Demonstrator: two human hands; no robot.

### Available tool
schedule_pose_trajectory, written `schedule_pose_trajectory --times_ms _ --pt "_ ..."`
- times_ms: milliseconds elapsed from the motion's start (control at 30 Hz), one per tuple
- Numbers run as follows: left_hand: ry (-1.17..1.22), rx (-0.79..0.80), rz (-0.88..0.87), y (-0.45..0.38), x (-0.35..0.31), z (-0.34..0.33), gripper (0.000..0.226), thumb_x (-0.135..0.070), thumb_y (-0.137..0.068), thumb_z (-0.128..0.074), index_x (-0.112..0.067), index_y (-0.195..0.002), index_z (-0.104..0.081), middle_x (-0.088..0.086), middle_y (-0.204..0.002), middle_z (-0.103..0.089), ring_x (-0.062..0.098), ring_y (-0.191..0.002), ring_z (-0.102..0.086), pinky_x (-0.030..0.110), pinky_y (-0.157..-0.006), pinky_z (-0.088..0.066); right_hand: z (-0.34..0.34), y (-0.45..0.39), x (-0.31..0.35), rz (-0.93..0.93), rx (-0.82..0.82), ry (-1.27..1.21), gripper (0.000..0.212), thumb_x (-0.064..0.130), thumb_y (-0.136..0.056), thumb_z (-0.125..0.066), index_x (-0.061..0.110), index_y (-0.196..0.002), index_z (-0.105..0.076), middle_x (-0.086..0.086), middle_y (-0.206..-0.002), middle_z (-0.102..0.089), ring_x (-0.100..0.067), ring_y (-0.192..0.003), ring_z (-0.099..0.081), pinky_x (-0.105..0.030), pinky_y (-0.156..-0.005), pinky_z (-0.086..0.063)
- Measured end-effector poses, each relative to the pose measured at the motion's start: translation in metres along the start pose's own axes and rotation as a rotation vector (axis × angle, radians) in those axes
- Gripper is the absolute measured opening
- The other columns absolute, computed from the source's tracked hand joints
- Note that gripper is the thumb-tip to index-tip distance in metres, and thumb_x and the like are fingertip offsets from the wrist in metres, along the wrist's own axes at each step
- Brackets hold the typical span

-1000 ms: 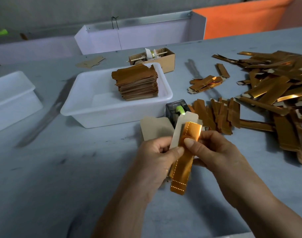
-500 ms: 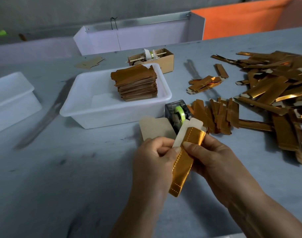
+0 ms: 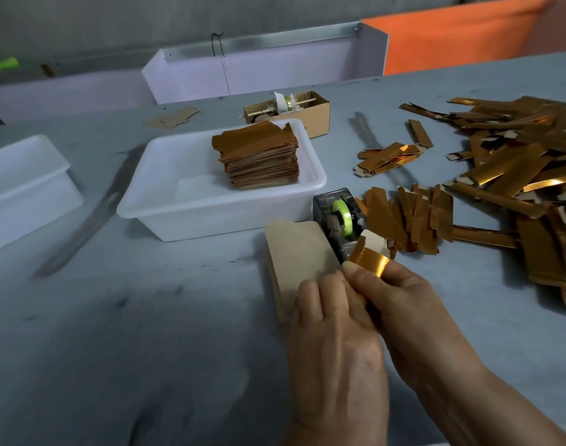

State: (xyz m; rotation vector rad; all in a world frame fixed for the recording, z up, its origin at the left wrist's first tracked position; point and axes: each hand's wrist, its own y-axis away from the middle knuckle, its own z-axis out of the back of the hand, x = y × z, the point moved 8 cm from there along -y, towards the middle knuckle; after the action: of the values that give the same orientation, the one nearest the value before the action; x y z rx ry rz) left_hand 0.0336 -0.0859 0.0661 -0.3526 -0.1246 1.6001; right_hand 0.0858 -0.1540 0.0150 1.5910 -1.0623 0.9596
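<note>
— Fingers (image 3: pixel 331 292) of our left hand (image 3: pixel 336 342) and right hand (image 3: pixel 410 304) were clamped on the gold card strip (image 3: pixel 370 259).
— We held its end just beyond our fingertips, close before the tape dispenser (image 3: pixel 339 217).

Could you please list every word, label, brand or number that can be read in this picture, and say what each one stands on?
No readable text anywhere in the head view.
gold strip, held by the left hand and right hand: plain foil, no print.
tape dispenser: any marking is too blurred to read.
cardboard box: visible sides are blank.
white tub: unmarked.
</note>
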Motion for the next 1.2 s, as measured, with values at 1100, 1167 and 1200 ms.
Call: schedule_pose_trajectory --times_ms 1100,1167,1200 --pt "1.360 0.123 0.849 -0.024 0.083 -0.047 0.006 -0.018 -0.090 -0.063 -0.016 -0.086 -0.067 0.001 -0.074 -0.064 0.010 -0.057 -0.051 0.022 -0.049 -0.035 0.041 -0.057 0.025 -0.007 -0.047 0.612 0.017 0.032 -0.085 -0.065 0.018 -0.077 -0.069 -0.002 -0.076 -0.067 -0.013 -0.074 -0.060 -0.022 -0.057 -0.039" --pt "1.365 0.126 0.839 -0.024 0.082 -0.047 0.006 -0.018 -0.090 -0.062 -0.016 -0.087 -0.067 0.000 -0.073 -0.063 0.009 -0.055 -0.050 0.021 -0.048 -0.035 0.040 -0.058 0.024 -0.020 -0.035 0.620 0.016 0.032 -0.085 -0.064 0.017 -0.080 -0.069 -0.003 -0.079 -0.067 -0.014 -0.076 -0.060 -0.023 -0.058 -0.039" --pt "1.366 0.125 0.835 -0.023 0.082 -0.047 0.006 -0.018 -0.090 -0.062 -0.015 -0.087 -0.067 0.000 -0.071 -0.063 0.008 -0.053 -0.051 0.019 -0.046 -0.035 0.039 -0.058 0.024 -0.029 -0.025 0.619 0.016 0.031 -0.086 -0.064 0.016 -0.081 -0.069 -0.004 -0.080 -0.067 -0.015 -0.078 -0.061 -0.024 -0.059 -0.040"
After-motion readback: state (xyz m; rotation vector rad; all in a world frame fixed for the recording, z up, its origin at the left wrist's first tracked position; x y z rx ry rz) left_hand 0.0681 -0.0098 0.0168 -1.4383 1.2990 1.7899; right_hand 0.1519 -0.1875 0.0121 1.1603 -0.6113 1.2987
